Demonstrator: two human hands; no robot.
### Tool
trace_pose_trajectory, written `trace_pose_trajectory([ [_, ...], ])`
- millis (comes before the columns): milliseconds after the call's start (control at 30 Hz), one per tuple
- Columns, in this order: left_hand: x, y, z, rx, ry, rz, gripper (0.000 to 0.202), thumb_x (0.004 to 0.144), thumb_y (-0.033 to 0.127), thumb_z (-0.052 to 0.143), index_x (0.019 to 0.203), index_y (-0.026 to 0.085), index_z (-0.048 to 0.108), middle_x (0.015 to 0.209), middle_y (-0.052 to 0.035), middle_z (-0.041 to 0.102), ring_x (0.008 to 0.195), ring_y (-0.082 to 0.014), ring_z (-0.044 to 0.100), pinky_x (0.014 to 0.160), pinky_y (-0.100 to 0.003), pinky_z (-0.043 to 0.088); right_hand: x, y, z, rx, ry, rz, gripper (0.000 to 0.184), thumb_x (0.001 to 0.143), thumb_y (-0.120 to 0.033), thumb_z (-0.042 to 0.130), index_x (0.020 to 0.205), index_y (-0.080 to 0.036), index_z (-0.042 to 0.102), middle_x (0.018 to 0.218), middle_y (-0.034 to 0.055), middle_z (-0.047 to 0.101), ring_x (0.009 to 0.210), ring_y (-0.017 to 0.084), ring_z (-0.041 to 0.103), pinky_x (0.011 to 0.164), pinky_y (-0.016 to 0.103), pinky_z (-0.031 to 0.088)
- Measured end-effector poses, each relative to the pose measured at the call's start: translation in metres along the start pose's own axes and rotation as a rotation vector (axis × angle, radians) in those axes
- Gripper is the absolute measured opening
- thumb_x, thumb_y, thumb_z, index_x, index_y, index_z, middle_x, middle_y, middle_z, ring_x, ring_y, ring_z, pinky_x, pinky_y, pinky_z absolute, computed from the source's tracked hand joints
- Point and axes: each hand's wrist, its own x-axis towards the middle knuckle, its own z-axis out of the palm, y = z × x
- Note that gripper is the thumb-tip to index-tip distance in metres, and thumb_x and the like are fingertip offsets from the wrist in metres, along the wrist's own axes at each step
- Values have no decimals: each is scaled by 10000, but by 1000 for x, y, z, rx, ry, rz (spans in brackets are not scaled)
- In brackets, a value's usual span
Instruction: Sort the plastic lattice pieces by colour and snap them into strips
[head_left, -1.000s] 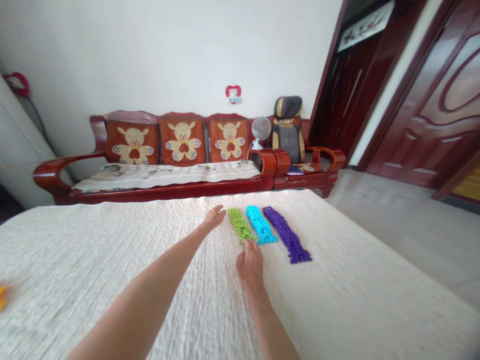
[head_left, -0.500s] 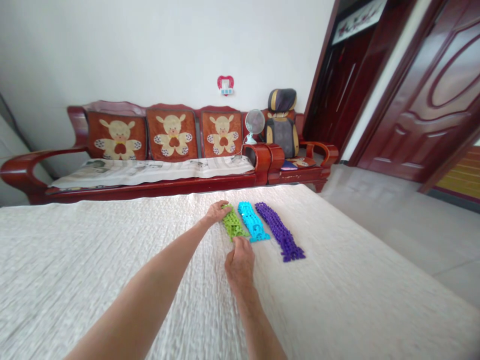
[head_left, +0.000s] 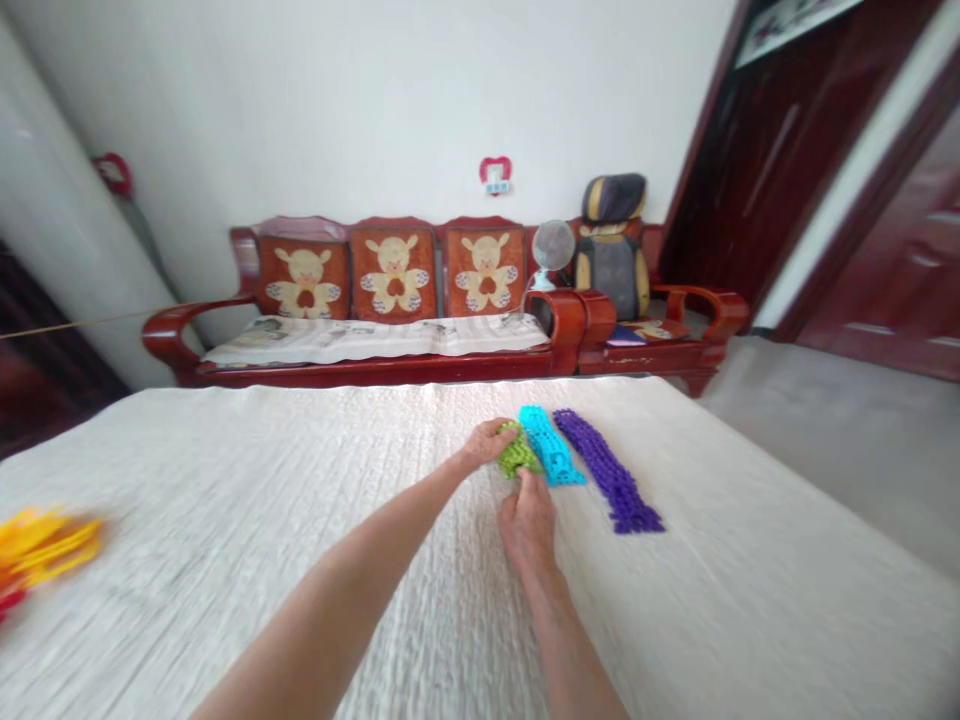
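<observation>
A lime-green strip of small openwork plastic pieces [head_left: 519,452] lies between my two hands. My left hand [head_left: 487,443] is closed on its far left end. At the near end my right hand [head_left: 529,522] grips it with thumb and fingers together; the fingertips are partly hidden. Just to the right lies a bright blue strip of similar pieces [head_left: 551,447], close beside the green one. Farther right, a longer purple strip [head_left: 609,470] lies slanted on the white textured cover [head_left: 315,540].
Blurred yellow pieces [head_left: 52,545] with some red and orange ones lie at the left edge. Beyond the covered surface stands a wooden sofa [head_left: 375,372] with bear cushions. A small fan [head_left: 553,246] and a chair with a massage pad [head_left: 611,270] are at the back right.
The view has turned left, bringing the yellow and red pieces into sight. The green strip looks shorter and closer to the blue one, with both hands still on it.
</observation>
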Motion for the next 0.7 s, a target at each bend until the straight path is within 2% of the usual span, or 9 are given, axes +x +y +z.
trace_pose_trajectory([
  [100, -11, 7, 3, 49, 61, -76, 333, 808, 390, 586, 1033, 169, 695, 904, -55, 713, 875, -179, 638, 822, -291, 510, 3, 3, -2, 10, 33, -4, 424, 745, -198, 384, 1100, -64, 572, 993, 190, 611, 970, 310, 570, 852, 454, 463],
  [167, -14, 8, 0, 87, 94, -108, 374, 807, 422, 591, 1105, 212, 676, 974, -51, 714, 927, -192, 640, 866, -317, 505, 7, 2, -2, 6, 8, -16, 421, 758, -248, 382, 1074, -68, 593, 960, 192, 617, 962, 324, 570, 845, 467, 460],
  [267, -25, 13, -15, 153, 120, -184, 411, 828, 426, 574, 1175, 219, 650, 1091, -97, 696, 1027, -229, 633, 932, -347, 483, 10, -8, -4, 22, -74, -54, 438, 755, -284, 371, 1046, -67, 615, 923, 213, 628, 943, 352, 581, 821, 477, 455],
  [367, -49, 23, -39, 236, 150, -273, 460, 850, 393, 551, 1262, 196, 597, 1185, -151, 657, 1125, -268, 597, 990, -392, 449, 1, -28, -9, 48, -155, -46, 472, 729, -325, 371, 1051, -83, 617, 974, 224, 637, 955, 370, 592, 821, 487, 454],
  [467, -83, 31, -73, 269, 183, -311, 464, 861, 378, 526, 1287, 202, 577, 1200, -144, 651, 1141, -267, 587, 990, -391, 447, -13, -55, -3, 113, -263, -24, 497, 707, -383, 381, 1050, -111, 615, 1020, 208, 647, 919, 352, 616, 820, 478, 469],
  [533, -108, 32, -102, 291, 236, -323, 451, 862, 358, 510, 1277, 199, 584, 1186, -131, 660, 1117, -256, 597, 978, -374, 451, -23, -78, 9, 180, -339, -23, 505, 700, -415, 384, 1045, -125, 612, 1028, 190, 655, 872, 323, 635, 811, 461, 484],
  [700, -173, 24, -192, 327, 455, -409, 411, 872, 291, 469, 1241, 177, 611, 1094, -112, 696, 1023, -224, 630, 919, -322, 464, -52, -153, 65, 387, -457, -114, 485, 702, -423, 394, 1036, -139, 604, 1019, 152, 671, 911, 284, 642, 843, 422, 497],
])
